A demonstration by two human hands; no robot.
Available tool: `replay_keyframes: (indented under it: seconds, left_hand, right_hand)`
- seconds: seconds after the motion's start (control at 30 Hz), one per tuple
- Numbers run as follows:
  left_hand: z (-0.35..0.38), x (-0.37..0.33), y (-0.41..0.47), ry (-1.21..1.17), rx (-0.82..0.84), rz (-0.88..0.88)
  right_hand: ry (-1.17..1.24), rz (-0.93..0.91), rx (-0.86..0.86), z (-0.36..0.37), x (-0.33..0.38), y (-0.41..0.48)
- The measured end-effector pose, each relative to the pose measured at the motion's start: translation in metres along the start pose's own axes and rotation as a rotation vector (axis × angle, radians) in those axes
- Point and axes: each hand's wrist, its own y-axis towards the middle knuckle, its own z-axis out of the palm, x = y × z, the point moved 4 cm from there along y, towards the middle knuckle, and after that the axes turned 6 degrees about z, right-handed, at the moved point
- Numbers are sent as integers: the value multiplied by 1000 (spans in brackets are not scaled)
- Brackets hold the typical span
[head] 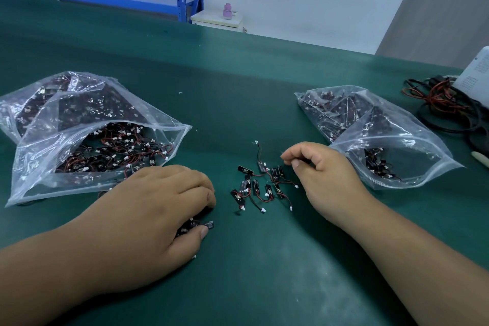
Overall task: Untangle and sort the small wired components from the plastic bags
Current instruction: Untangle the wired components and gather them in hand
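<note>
Few wired parts [258, 185] loose on table [264, 272], between hands. Left hand [158, 206] curls over more parts. Right hand [325, 172] seems to pinch thin wire [282, 153]. Left bags [39, 167] very full, right bags [397, 140] hold some. Job barely begun, I think; most still tangled.

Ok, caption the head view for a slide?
Left hand grips a clump of components; right hand curled by the loose pile, between open left bag and right bag.

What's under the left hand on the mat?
A few small black wired components poke out from under the left hand, between thumb and fingers. How many more its palm covers cannot be seen.
</note>
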Motion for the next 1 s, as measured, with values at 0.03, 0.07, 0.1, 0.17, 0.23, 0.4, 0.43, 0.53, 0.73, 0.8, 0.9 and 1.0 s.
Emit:
replay_keyframes:
  seconds: [0.03, 0.07, 0.1, 0.17, 0.23, 0.4, 0.43, 0.53, 0.73, 0.8, 0.9, 1.0]
  left_hand:
    - [0, 0, 0, 7, -3, -1]
    - [-1, 0, 0, 14, -4, -2]
    - [-1, -1, 0, 19, -5, -2]
    - [-2, -2, 0, 27, -8, -1]
    - [-3, -2, 0, 37, -7, 1]
    - [-3, -3, 1, 47, -4, 2]
    - [-4, -3, 1, 48, -5, 3]
    - [-4, -4, 1, 49, -5, 5]
    - [-4, -3, 1, 45, -3, 11]
    - [-3, -3, 1, 44, 0, 13]
    - [-3, -3, 1, 45, 3, 15]
    - [-3, -3, 1, 44, 1, 16]
  right_hand:
    - [1, -1, -1, 0, 0, 0]
    - [4, -1, -3, 0, 1, -1]
    - [6, -2, -5, 0, 1, -1]
    - [7, -3, -7, 0, 1, -1]
    - [0, -5, -5, 0, 0, -1]
    - [-2, -3, -1, 0, 0, 0]
    - [-3, -8, -2, 0, 0, 0]
    - [-16, -15, -5, 0, 1, 0]
    - [-23, -9, -9, 0, 1, 0]
    - [-24, -7, -9, 0, 1, -1]
    - [-26, -2, -8, 0, 1, -1]
    - [-20, 2, 2, -1, 2, -1]
